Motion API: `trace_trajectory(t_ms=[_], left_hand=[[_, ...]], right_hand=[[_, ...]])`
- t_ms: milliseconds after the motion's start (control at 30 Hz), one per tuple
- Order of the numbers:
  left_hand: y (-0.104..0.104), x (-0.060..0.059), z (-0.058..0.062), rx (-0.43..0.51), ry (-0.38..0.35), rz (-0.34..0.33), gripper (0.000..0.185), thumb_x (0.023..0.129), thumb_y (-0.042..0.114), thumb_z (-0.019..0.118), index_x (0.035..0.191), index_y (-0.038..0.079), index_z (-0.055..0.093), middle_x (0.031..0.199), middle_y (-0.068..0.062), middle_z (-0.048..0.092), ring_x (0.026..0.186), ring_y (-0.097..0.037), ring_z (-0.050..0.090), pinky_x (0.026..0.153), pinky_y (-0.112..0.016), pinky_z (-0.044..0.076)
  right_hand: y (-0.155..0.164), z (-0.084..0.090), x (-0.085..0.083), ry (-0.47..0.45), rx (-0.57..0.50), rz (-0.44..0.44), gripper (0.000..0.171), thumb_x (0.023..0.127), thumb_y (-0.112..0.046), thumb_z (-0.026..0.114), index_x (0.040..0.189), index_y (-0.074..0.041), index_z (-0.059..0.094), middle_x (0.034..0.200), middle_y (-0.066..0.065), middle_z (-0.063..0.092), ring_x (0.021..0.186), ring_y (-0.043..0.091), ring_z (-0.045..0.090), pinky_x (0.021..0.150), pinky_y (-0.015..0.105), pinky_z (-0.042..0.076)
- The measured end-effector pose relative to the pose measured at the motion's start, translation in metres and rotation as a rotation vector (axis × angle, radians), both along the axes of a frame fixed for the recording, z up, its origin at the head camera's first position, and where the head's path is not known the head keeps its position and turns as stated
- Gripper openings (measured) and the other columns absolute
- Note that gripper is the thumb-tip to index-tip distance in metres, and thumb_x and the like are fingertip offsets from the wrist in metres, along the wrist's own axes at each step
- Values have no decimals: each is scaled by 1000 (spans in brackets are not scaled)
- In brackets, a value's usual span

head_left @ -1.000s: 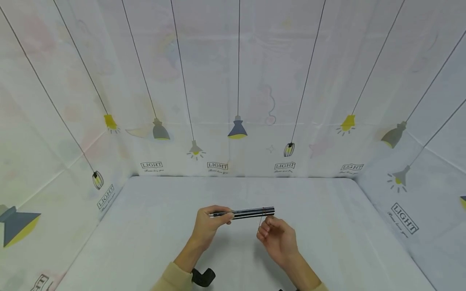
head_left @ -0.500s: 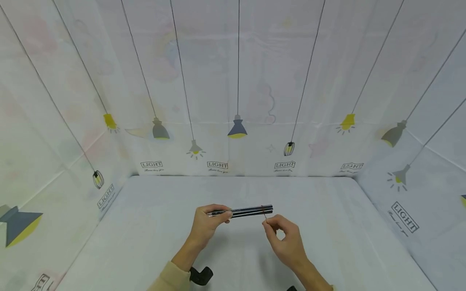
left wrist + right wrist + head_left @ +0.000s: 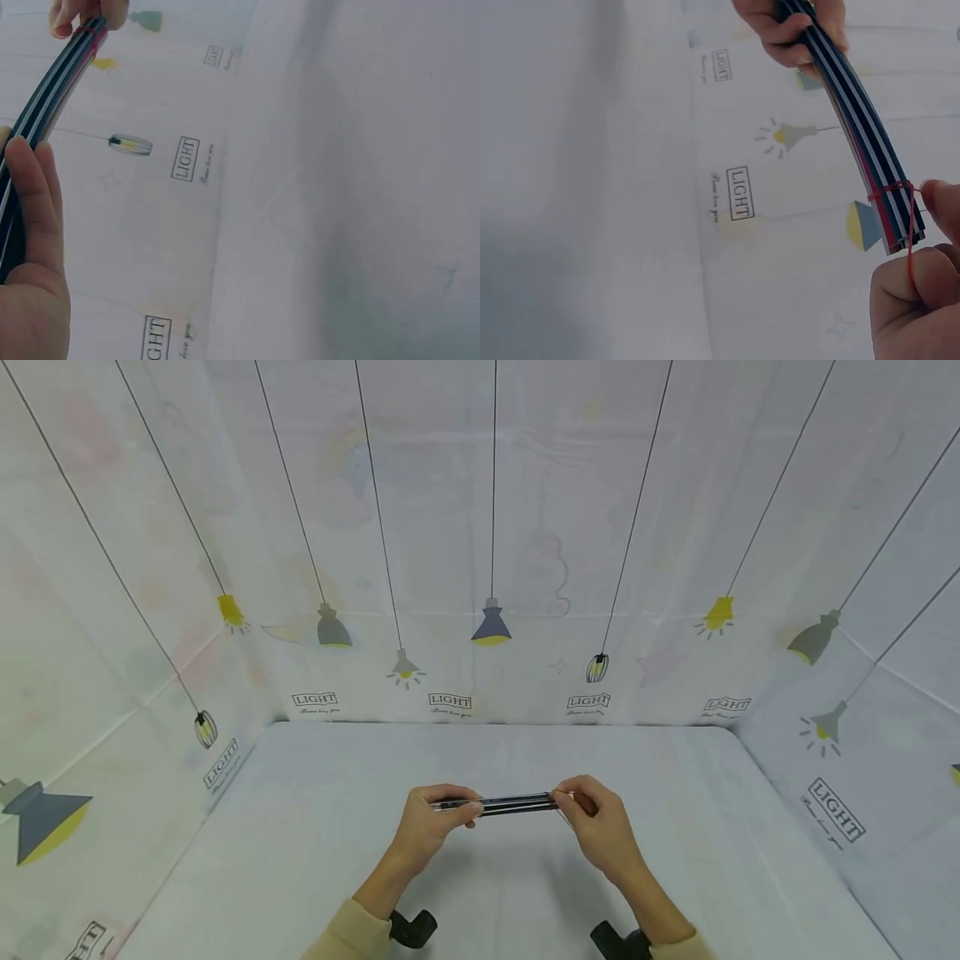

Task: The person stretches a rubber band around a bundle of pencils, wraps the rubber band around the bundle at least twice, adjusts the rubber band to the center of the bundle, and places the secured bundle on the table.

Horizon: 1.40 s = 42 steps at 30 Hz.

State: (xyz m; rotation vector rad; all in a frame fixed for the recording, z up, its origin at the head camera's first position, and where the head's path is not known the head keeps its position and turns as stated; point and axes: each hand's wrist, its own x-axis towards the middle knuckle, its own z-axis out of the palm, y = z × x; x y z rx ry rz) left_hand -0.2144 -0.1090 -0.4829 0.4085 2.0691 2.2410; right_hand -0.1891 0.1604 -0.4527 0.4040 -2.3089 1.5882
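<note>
A bundle of thin dark sticks with light stripes is held level above the white table. My left hand grips its left end, fingers curled round it. My right hand is at the bundle's right end and pinches a thin red rubber band that is wrapped round the bundle near that end. In the right wrist view a strand of the band runs down into my pinching fingers. The left wrist view shows the bundle passing under my left fingers.
The white table is walled on three sides by white sheeting printed with hanging lamps and "LIGHT" labels. Black wrist mounts show at the frame's lower edge.
My right hand has risen from below the bundle up to its right end, drawing the red band with it. The left hand and the bundle have barely moved.
</note>
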Motion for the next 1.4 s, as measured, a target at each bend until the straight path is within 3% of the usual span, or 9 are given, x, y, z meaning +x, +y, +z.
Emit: trace_trajectory(t_ms=[133, 267, 367, 500, 733, 867, 967, 1100, 1400], left_hand=[[-1, 1, -2, -10, 4, -34, 27, 86, 13, 83, 104, -5, 75, 93, -10, 73, 73, -20, 70, 78, -33, 55], [-1, 0, -2, -16, 12, -65, 30, 86, 13, 82, 105, -8, 73, 90, -9, 73, 71, -18, 69, 78, -31, 54], [-2, 0, -1, -7, 9, -78, 32, 87, 13, 81, 106, -11, 72, 88, -8, 73, 69, -18, 68, 78, -31, 54], [-2, 1, 0, -1, -3, -91, 32, 86, 13, 82, 105, -10, 72, 86, -7, 72, 66, -17, 66, 79, -32, 52], [4, 2, 2, 31, 8, -115, 25, 86, 12, 82, 101, -6, 75, 88, -10, 72, 64, -17, 64, 75, -31, 53], [9, 2, 1, 58, 5, -129, 25, 86, 10, 81, 101, -9, 74, 92, -12, 71, 64, -18, 64, 73, -30, 54], [11, 1, 0, 65, 3, -121, 22, 86, 9, 81, 99, -7, 75, 93, -12, 72, 65, -19, 64, 72, -31, 56], [9, 1, 2, 31, 8, -117, 21, 85, 13, 83, 99, -2, 77, 94, -12, 73, 67, -19, 65, 72, -32, 56], [3, 1, 1, -29, 7, -116, 22, 85, 16, 84, 101, 2, 78, 97, -11, 74, 69, -21, 67, 79, -36, 54]], right_hand=[[6, 6, -6, -184, -110, 92, 10, 99, -8, 66, 94, 0, 68, 69, 7, 55, 55, 7, 37, 49, 21, 32], [13, 8, -14, -247, -220, 254, 17, 100, -5, 58, 92, 10, 59, 68, 7, 50, 53, 7, 31, 47, 23, 27], [19, 4, -21, -286, -308, 389, 17, 102, -6, 55, 92, 7, 56, 67, 0, 43, 51, 7, 27, 46, 26, 21], [24, -6, -30, -410, -520, 577, 17, 104, -4, 49, 90, -2, 59, 69, -5, 50, 50, 7, 27, 46, 26, 18], [12, -30, -38, -633, -982, 995, 44, 105, -1, 19, 97, -3, 62, 77, -3, 57, 57, 8, 28, 50, 17, 28], [2, -40, -36, -671, -1125, 1154, 45, 107, -6, 15, 104, -3, 60, 87, -1, 56, 64, 7, 37, 57, 16, 35], [3, -43, -36, -660, -1180, 1168, 44, 108, -6, 16, 107, -2, 60, 92, 2, 56, 73, 9, 51, 66, 16, 44], [8, -41, -36, -682, -1168, 1060, 45, 109, -5, 17, 103, -2, 61, 93, 3, 58, 83, 13, 58, 77, 23, 48], [17, -29, -31, -680, -955, 791, 38, 109, -2, 27, 99, -5, 63, 95, 2, 63, 88, 15, 56, 87, 31, 49]])
